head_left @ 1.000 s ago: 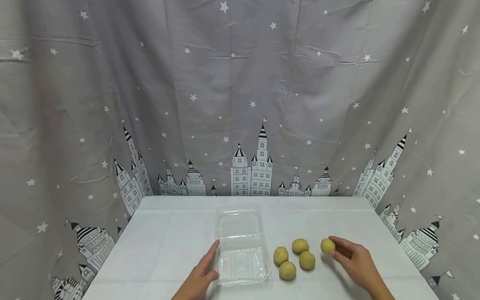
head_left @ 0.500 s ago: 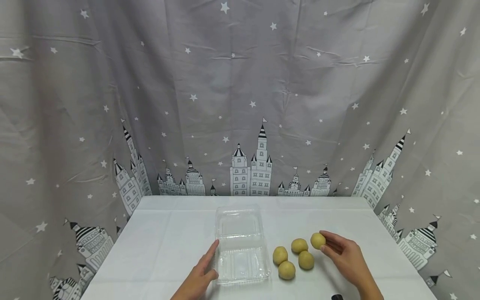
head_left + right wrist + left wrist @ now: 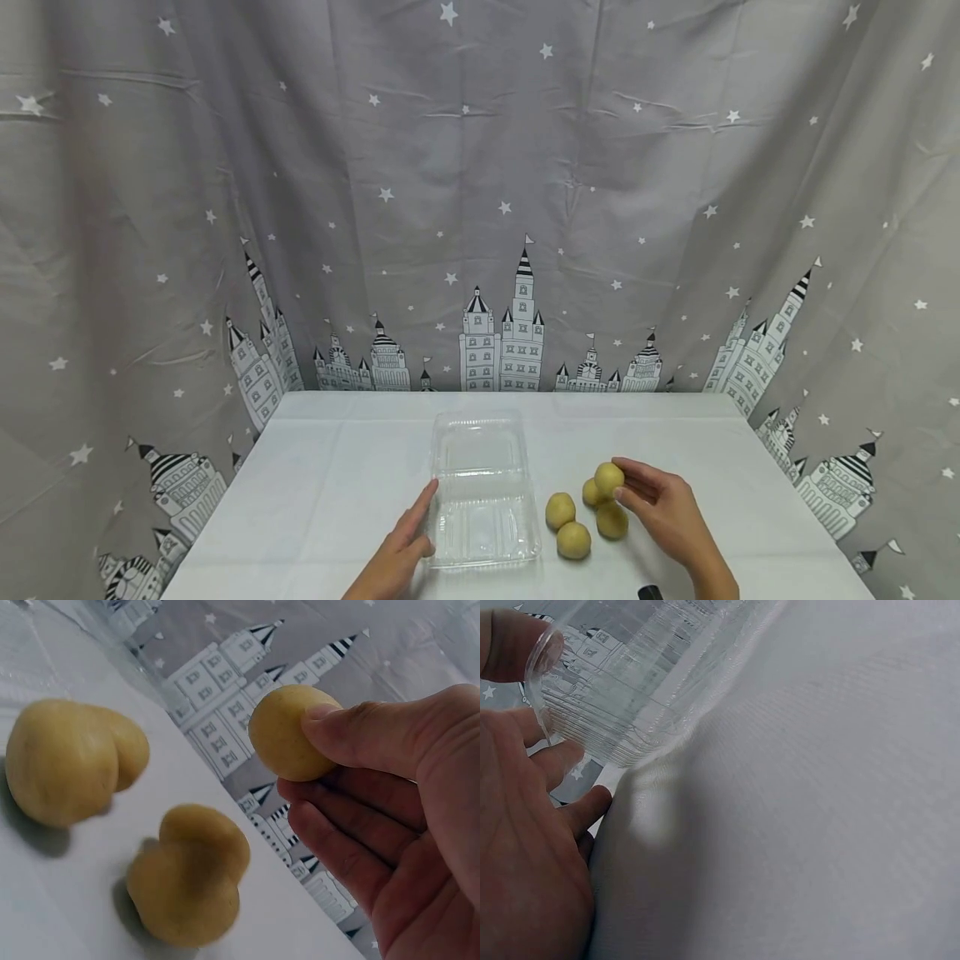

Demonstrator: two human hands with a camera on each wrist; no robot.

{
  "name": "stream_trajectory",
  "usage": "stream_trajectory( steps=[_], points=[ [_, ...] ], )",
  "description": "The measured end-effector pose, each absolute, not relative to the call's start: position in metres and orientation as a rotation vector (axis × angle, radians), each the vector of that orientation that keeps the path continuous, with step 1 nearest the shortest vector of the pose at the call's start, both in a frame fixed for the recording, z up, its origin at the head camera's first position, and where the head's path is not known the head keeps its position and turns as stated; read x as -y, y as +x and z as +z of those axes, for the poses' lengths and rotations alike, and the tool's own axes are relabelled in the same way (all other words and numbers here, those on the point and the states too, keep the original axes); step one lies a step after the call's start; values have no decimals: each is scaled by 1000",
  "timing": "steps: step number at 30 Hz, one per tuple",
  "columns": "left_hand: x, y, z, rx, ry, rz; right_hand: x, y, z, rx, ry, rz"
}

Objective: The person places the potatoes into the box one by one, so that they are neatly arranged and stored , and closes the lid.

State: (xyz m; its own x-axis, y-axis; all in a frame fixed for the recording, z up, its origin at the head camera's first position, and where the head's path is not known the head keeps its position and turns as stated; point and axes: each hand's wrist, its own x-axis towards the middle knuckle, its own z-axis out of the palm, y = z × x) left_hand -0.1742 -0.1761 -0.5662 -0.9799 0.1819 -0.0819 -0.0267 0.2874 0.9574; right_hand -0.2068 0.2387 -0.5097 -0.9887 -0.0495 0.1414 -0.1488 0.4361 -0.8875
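Observation:
My right hand (image 3: 662, 510) pinches a round yellow potato (image 3: 609, 481) between thumb and fingertips. In the head view it overlaps another potato (image 3: 591, 493); one more potato (image 3: 612, 522) lies just in front. Further left, a second pair on the white table includes a potato (image 3: 573, 541) near the front. In the right wrist view the held potato (image 3: 292, 731) shows raised above the table. An open clear plastic clamshell box (image 3: 483, 533) lies left of the potatoes. My left hand (image 3: 396, 552) rests along its left side, index finger extended, thumb near the front corner.
The box's lid (image 3: 480, 442) lies folded back toward the rear of the table (image 3: 330, 483). A small black object (image 3: 649, 592) shows at the bottom edge, beside the right forearm. A grey curtain (image 3: 480, 167) printed with stars and castles hangs behind and around the table.
My right hand has moved left with the potato, from the right of the group to over its rear potato. The black object has come into view. My left hand has stayed at the box.

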Motion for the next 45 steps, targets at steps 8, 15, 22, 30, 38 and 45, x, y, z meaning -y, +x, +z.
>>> stream_trajectory(
  steps=[8, 15, 22, 30, 38, 45],
  points=[
    [175, -175, -566, -2385, 128, 1785, -215, -212, -507, 2584, 251, 1657],
    [172, -174, -564, -2396, 128, 1794, -197, -216, -507, 2588, 411, 1723],
    [171, -174, -564, -2414, 103, 1770, -179, -218, -505, 2595, 497, 1769],
    [171, -174, -564, -2420, 115, 1762, -163, -221, -509, 2570, 696, 1731],
    [171, -174, -562, -2434, 103, 1758, -138, -224, -509, 2616, 777, 1776],
    [171, -174, -564, -2447, 129, 1748, -118, -224, -511, 2673, 858, 1762]
  ],
)
